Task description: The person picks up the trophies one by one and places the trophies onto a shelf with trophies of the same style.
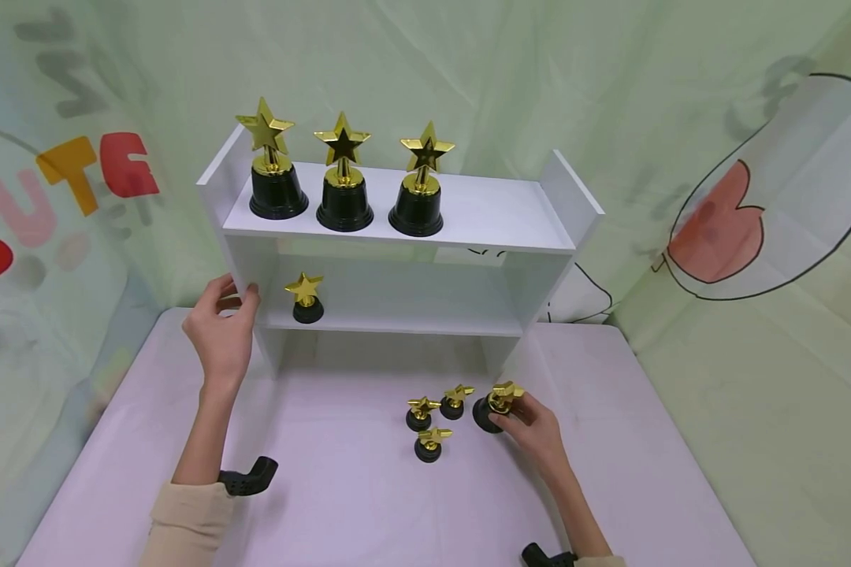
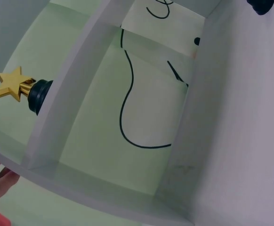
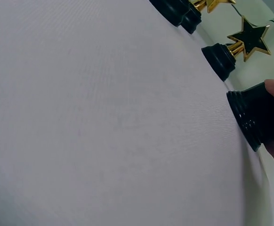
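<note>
Right hand (image 1: 535, 429) clamped around a star trophy (image 1: 495, 407) mid-table (image 1: 326, 488), left hand (image 1: 221, 331) gripping the shelf's (image 1: 397, 224) left wall.

A pale lilac table (image 1: 340, 488) is carrying a white shelf unit (image 1: 563, 205) and three small star trophies (image 1: 429, 443) standing just before it.

Gold-and-black trophies (image 1: 498, 405), white shelf (image 1: 468, 216)

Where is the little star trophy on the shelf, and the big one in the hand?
little star trophy (image 1: 306, 298), head view, on its gold star.
big trophy (image 1: 485, 415), head view, on its black base.
right hand (image 1: 535, 432), head view, on its back.
</note>
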